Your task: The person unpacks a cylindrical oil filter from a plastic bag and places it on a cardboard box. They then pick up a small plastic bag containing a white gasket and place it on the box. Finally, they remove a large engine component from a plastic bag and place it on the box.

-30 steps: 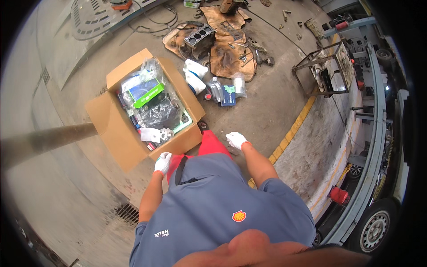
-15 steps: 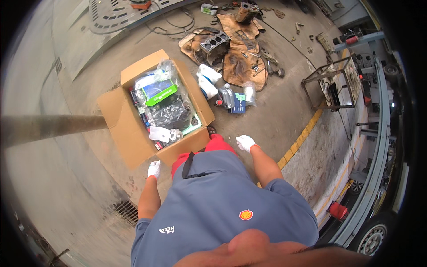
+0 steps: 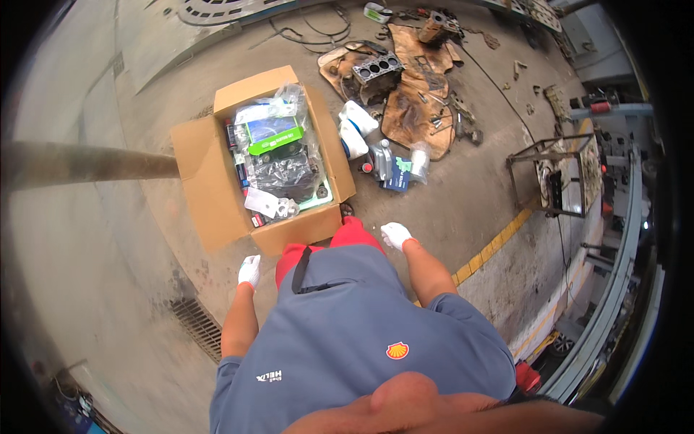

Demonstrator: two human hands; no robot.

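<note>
- Open carton (image 3: pixel 300 230) on the floor (image 3: pixel 448 206), just ahead of the legs (image 3: pixel 354 237), holding bagged parts (image 3: pixel 283 173)
- Left hand (image 3: pixel 249 270) and right hand (image 3: pixel 395 235) well apart, apparently touching nothing; finger closure unclear
- Best support bagged parts from beneath, with both palms
- Engine block (image 3: pixel 377 81) farther off

An engine block (image 3: pixel 379 78) on stained sheeting (image 3: pixel 406 124) shows a repair workshop

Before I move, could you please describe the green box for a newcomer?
Find the open carton beyond the left hand. The green box lies inside, toward the far end. Its bright green side sets it apart from the clear bags around it.
</note>
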